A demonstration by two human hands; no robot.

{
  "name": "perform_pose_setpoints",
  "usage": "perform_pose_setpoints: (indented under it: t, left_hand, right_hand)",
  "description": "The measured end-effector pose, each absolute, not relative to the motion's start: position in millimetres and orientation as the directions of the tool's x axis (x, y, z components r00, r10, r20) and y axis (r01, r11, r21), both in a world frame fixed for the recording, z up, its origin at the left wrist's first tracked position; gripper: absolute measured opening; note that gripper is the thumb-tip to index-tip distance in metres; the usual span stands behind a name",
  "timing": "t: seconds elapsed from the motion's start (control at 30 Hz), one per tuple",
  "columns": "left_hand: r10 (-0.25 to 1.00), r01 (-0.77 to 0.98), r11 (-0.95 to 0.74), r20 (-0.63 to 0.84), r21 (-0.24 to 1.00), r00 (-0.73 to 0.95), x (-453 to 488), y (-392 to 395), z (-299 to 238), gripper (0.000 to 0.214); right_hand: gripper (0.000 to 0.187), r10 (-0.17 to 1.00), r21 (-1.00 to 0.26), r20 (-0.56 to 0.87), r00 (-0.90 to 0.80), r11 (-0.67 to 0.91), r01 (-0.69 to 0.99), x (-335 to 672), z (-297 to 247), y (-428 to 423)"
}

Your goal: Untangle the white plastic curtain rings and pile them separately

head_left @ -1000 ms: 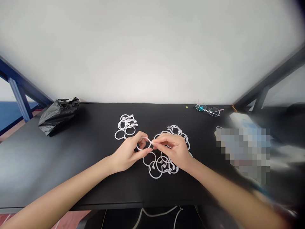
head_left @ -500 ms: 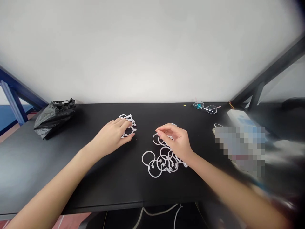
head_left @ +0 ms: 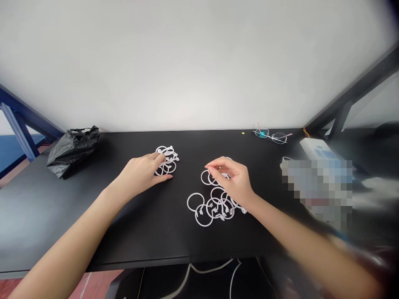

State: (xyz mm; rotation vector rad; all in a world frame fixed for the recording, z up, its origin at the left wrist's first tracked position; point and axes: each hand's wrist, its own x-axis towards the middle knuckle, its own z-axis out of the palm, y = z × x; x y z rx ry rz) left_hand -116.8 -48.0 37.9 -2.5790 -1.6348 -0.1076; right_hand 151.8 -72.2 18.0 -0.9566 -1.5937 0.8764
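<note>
My left hand (head_left: 146,168) is at a small pile of white plastic rings (head_left: 170,167) with little knobs, left of the table's middle. Its thumb is stretched out apart from the bent fingers, and I see nothing held in it. My right hand (head_left: 232,176) is over a second group of white rings (head_left: 204,215), thumb and forefinger pinched together close to a ring's edge. Whether a ring is between those fingertips I cannot make out. The right hand hides part of this group. Small end pieces show on several rings, which overlap one another.
A crumpled black plastic bag (head_left: 73,151) lies on the black table (head_left: 146,232) at the left. Glasses (head_left: 270,136) are near the wall at the back right. A white box (head_left: 318,147) and blurred items are at the right. Cables hang below the front edge.
The left hand has drawn back slightly to the left, uncovering more of its ring pile. The right hand keeps its pinch over the rings. The view has shifted a little.
</note>
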Motion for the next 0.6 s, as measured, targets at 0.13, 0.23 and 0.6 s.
perform_pose_setpoints:
  t: [0.13, 0.23, 0.6]
  left_hand:
    - [0.892, 0.906, -0.419, 0.16, -0.059, 0.423, -117.0, -49.9, 40.4, 0.038]
    - [0.886, 0.908, -0.414, 0.203, -0.06, 0.417, -115.3, -50.9, 40.7, 0.04]
    - [0.65, 0.58, -0.757, 0.256, 0.3, 0.715, -77.4, -75.1, 17.4, 0.022]
  right_hand:
    - [0.008, 0.904, -0.893, 0.402, -0.143, 0.422, 0.156, 151.7, 18.9, -71.9]
    - [0.008, 0.902, -0.89, 0.405, -0.149, 0.426, 0.164, 151.3, 19.7, -72.1]
    - [0.011, 0.854, -0.803, 0.508, -0.11, 0.516, 0.299, 157.8, 18.9, -67.1]
